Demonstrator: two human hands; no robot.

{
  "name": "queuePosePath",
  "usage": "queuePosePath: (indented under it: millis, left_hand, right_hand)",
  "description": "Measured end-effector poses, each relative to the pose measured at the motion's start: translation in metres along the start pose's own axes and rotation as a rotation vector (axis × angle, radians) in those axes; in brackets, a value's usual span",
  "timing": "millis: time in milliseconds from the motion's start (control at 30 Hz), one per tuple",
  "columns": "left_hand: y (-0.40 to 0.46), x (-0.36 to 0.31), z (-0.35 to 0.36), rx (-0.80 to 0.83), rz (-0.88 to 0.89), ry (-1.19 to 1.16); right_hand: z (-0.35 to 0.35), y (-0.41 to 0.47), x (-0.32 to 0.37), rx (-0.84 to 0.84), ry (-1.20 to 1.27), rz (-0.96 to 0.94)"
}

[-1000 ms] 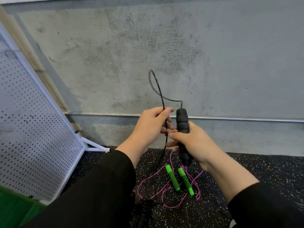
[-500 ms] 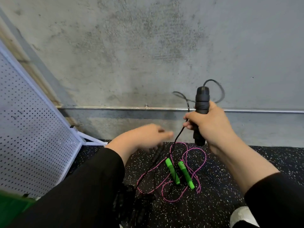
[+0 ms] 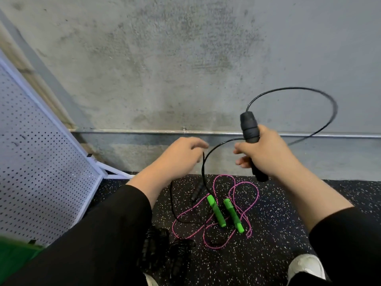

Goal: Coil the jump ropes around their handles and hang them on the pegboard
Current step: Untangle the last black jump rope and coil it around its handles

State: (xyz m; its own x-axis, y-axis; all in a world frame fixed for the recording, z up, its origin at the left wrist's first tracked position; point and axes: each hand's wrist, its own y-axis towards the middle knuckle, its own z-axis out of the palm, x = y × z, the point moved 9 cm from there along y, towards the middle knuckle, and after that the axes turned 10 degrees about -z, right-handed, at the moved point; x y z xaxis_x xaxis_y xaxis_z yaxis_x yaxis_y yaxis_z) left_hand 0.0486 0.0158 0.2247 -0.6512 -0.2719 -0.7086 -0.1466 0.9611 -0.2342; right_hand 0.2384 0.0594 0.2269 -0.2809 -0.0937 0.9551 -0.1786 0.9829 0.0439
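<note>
My right hand grips a black jump-rope handle upright in front of the wall. Its black cord swings in a wide loop to the right, then curves back past the handle and down to the floor. The second black handle hangs low on that cord. My left hand hovers just left of the cord with relaxed fingers, holding nothing. A pink rope with two green handles lies loose on the floor. The white pegboard leans at the left.
Another black jump rope lies bundled on the speckled black mat near my left sleeve. A metal pipe runs along the concrete wall. My white shoe shows at the bottom right. Something green sits at the bottom left.
My right hand has carried the black handle up and to the right, and the cord now swings in a wider loop. My left hand has let go of the cord and moved away.
</note>
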Motion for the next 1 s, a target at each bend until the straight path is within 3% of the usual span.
queuePosePath:
  millis: [200, 367, 467, 567, 667, 733, 900, 1000]
  left_hand:
    - [-0.001, -0.013, 0.017, 0.134, 0.007, -0.275]
    - [0.001, -0.013, 0.013, 0.093, 0.021, -0.251]
    - [0.001, -0.01, 0.0, 0.045, 0.032, -0.206]
    - [0.002, 0.0, -0.013, 0.005, 0.035, -0.132]
    - [0.003, 0.015, -0.022, -0.004, -0.005, -0.087]
    - [0.004, 0.019, -0.028, -0.045, 0.005, -0.046]
    - [-0.003, 0.001, -0.019, -0.088, 0.128, 0.015]
    - [-0.005, -0.01, -0.009, -0.111, 0.179, 0.034]
  right_hand:
    - [0.044, -0.012, 0.007, 0.197, 0.138, -0.032]
    - [0.051, -0.012, 0.013, 0.234, 0.061, -0.101]
    - [0.031, -0.001, 0.01, 0.073, -0.009, -0.092]
    - [0.0, 0.009, 0.004, -0.145, 0.087, -0.062]
    - [-0.021, 0.014, 0.0, -0.239, 0.102, -0.043]
    - [-0.019, 0.014, -0.002, -0.2, 0.08, -0.024]
    - [0.026, 0.004, 0.012, 0.078, 0.078, -0.098]
    - [0.041, -0.002, 0.024, 0.136, 0.025, -0.159]
